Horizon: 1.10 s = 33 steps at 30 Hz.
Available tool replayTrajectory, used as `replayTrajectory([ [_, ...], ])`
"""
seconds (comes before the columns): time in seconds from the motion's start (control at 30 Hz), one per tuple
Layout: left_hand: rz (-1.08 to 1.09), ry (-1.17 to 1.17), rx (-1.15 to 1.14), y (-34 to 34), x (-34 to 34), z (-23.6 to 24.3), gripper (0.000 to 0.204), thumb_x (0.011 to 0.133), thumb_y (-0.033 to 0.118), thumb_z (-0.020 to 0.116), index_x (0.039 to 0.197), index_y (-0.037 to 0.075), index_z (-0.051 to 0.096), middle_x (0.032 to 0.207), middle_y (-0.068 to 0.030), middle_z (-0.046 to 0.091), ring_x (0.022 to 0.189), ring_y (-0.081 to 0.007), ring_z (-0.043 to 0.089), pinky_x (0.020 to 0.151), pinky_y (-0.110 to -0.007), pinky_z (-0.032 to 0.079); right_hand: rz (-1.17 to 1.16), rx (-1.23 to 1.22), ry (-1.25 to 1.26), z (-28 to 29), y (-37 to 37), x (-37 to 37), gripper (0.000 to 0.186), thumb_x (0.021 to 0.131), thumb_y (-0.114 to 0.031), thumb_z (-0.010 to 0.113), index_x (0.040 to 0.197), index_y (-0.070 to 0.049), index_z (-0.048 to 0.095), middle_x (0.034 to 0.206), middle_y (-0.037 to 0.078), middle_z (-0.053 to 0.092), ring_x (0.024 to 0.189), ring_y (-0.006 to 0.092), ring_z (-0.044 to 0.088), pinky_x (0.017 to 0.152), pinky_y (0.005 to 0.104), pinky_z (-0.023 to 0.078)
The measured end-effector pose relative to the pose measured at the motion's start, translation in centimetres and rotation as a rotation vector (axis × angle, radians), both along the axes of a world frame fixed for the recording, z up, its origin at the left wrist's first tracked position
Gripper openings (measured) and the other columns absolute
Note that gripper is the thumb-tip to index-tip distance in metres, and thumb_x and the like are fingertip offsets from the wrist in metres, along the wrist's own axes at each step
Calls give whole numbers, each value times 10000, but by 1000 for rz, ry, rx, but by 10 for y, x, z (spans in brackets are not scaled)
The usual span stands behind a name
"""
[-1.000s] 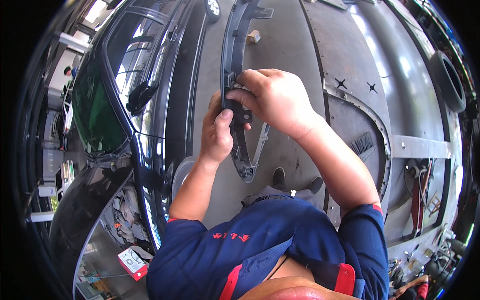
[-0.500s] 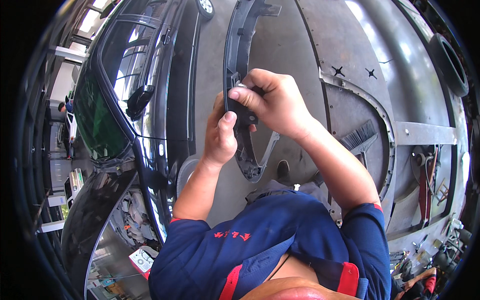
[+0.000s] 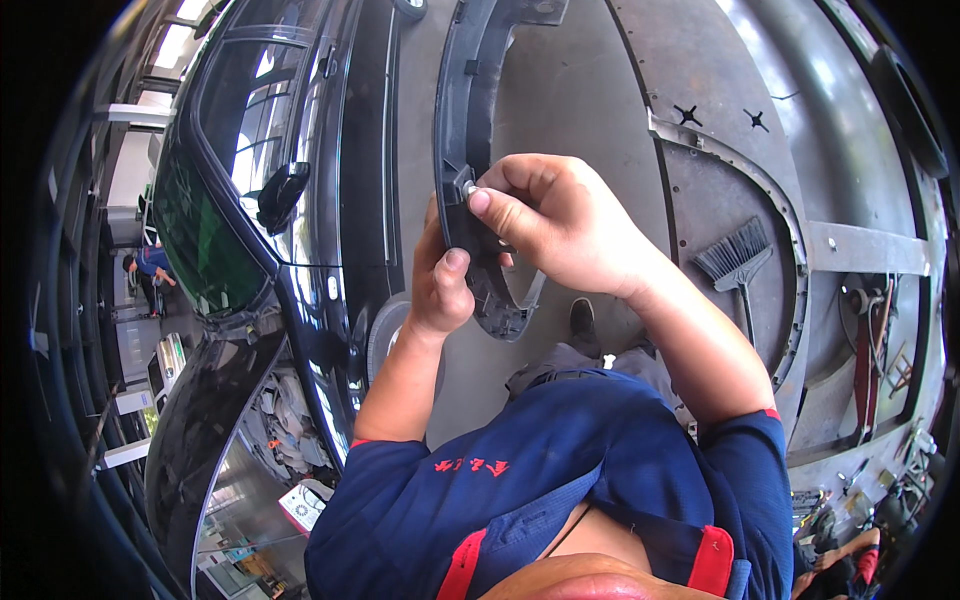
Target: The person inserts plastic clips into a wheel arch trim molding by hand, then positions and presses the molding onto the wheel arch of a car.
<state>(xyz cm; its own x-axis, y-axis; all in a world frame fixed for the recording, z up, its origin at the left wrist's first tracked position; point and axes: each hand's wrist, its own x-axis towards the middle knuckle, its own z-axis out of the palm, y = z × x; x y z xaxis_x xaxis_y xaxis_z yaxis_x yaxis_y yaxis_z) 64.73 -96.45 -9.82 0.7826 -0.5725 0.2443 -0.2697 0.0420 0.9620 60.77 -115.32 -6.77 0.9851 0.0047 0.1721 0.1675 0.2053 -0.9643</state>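
A long curved dark plastic trim piece (image 3: 478, 60) runs upright through the middle of the view, with a looped lower end. My left hand (image 3: 440, 280) grips its left edge, thumb in front and other fingers partly hidden behind it. My right hand (image 3: 555, 225) is closed around a small pale fitting (image 3: 469, 188) at a bracket (image 3: 458, 182) on the trim, pinched by thumb and forefinger; the fitting is mostly hidden.
A black car (image 3: 240, 150) stands at my left. At right are metal panels (image 3: 720, 170), a broom (image 3: 735, 260) and a tire (image 3: 908, 105). Another person (image 3: 150, 268) bends at the far left; a co-worker's arm (image 3: 850, 550) shows at lower right. My shoes (image 3: 585, 320) are below.
The trim has shifted slightly left and its looped end sits higher. Both hands have moved slightly down, my right thumb still at the bracket. The person at far left has come further into view.
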Motion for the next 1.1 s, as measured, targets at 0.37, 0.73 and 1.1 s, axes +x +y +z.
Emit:
replayTrajectory([
  [0.37,27,-142,-50,33,12,-19,620,1011,464,556,1309,-79,547,1288,-119,504,802,-142,652,684,-280,554,-95,-259,-24,-3,36,14,329,1000,-246,643,833,37,654,596,155,598,527,194,597,545,359,489],
  [0.73,97,-410,100,79,32,-19,661,1019,482,560,1362,-82,562,1310,-193,587,1181,-294,557,1007,-392,448,129,421,513,21,82,22,325,1030,-269,546,794,-52,600,593,-43,482,499,55,411,468,250,320],
  [1.1,116,-543,123,107,31,-21,651,1020,481,543,1321,-95,575,1259,-221,623,1241,-365,548,1063,-439,429,231,639,690,15,104,25,295,1054,-287,545,833,-94,568,592,-90,374,471,41,299,431,235,229],
])
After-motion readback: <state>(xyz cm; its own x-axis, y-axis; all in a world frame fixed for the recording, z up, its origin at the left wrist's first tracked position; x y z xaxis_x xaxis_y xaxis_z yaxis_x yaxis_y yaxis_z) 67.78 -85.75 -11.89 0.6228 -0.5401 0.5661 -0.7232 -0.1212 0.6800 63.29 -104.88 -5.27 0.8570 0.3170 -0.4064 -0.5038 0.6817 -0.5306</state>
